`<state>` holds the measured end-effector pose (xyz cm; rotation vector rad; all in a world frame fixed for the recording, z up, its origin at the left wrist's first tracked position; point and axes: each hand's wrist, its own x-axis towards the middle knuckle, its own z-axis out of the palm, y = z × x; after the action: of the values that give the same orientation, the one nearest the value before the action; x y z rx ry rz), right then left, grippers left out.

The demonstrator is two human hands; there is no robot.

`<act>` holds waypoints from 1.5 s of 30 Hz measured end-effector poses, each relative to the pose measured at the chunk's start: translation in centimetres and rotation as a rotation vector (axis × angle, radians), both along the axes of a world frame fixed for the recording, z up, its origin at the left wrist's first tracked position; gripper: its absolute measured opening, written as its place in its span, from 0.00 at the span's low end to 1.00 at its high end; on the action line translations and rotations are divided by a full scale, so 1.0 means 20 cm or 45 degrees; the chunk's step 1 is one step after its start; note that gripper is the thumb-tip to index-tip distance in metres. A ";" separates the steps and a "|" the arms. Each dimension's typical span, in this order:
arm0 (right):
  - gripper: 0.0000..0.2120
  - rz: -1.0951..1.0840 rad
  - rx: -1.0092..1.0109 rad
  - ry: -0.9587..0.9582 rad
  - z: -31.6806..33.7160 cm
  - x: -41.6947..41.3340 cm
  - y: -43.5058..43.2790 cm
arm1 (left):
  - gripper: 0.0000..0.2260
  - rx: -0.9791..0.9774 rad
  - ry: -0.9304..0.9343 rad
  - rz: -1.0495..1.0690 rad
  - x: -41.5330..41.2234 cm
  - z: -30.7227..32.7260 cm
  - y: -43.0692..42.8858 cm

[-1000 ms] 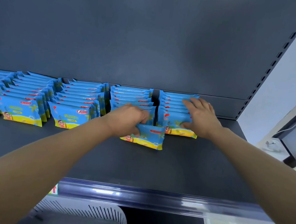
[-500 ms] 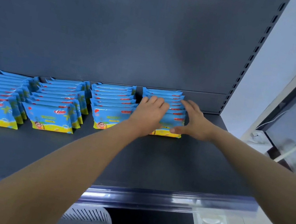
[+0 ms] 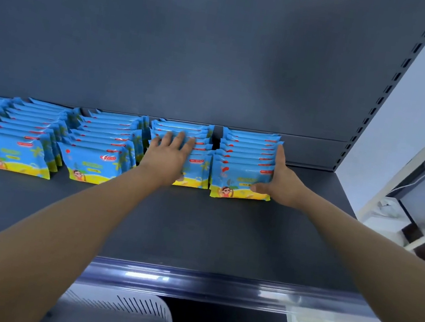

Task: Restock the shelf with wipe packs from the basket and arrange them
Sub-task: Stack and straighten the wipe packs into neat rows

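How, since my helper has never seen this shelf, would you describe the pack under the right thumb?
On the dark shelf, blue wipe packs stand in rows running front to back. Take the rightmost row, nearest the slotted upright. The pack is its front one, the only front pack with the right hand's thumb on its face.

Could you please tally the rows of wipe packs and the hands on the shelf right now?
Rows of wipe packs: 5 (leftmost cut off by the picture's edge)
Hands: 2, left hand and right hand
Total: 7
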<state>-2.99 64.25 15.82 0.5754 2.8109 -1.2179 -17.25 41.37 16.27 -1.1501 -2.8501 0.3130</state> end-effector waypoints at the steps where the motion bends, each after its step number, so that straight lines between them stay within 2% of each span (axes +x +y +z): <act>1: 0.56 -0.006 0.008 0.000 0.00 0.00 0.00 | 0.41 -0.007 0.004 -0.007 0.00 0.00 0.00; 10: 0.54 -0.086 0.033 0.010 0.01 0.02 -0.02 | 0.41 -0.016 -0.026 -0.063 -0.04 0.05 -0.05; 13: 0.55 -0.083 0.000 0.011 0.01 0.01 -0.02 | 0.47 -0.013 -0.057 -0.034 0.00 0.05 -0.05; 16: 0.53 -0.082 -0.258 0.096 0.02 0.00 -0.01 | 0.53 0.081 -0.104 -0.095 0.06 0.05 0.00; 18: 0.42 -0.108 -0.498 0.204 0.03 -0.01 0.00 | 0.53 0.196 -0.173 -0.184 0.12 0.05 0.08; 20: 0.32 -0.162 -0.630 0.266 0.04 -0.02 0.01 | 0.53 0.239 -0.231 -0.226 0.16 0.05 0.17; 23: 0.25 -0.256 -0.831 0.311 0.05 -0.05 0.02 | 0.53 0.137 -0.206 -0.211 0.20 0.05 0.26; 26: 0.21 -0.375 -0.983 0.353 0.06 -0.09 0.03 | 0.53 0.044 -0.106 -0.201 0.19 0.06 0.31; 30: 0.21 -0.567 -1.202 0.322 0.07 -0.13 0.06 | 0.52 0.026 -0.069 -0.200 0.18 0.07 0.36; 33: 0.17 -0.620 -1.132 0.259 0.06 -0.15 0.07 | 0.49 0.060 -0.039 -0.207 0.18 0.06 0.39; 36: 0.13 -0.666 -1.120 0.301 0.04 -0.15 0.10 | 0.49 0.083 -0.047 -0.193 0.18 0.04 0.41; 41: 0.12 -0.664 -0.996 0.276 0.03 -0.14 0.13 | 0.51 0.081 0.009 -0.116 0.19 0.05 0.43; 45: 0.12 -0.647 -0.973 0.244 0.03 -0.14 0.12 | 0.51 0.107 -0.033 -0.143 0.18 0.05 0.45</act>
<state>-5.82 66.75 16.49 1.1584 2.0710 -2.3530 -13.65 50.28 17.28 -1.3002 -2.7766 0.1727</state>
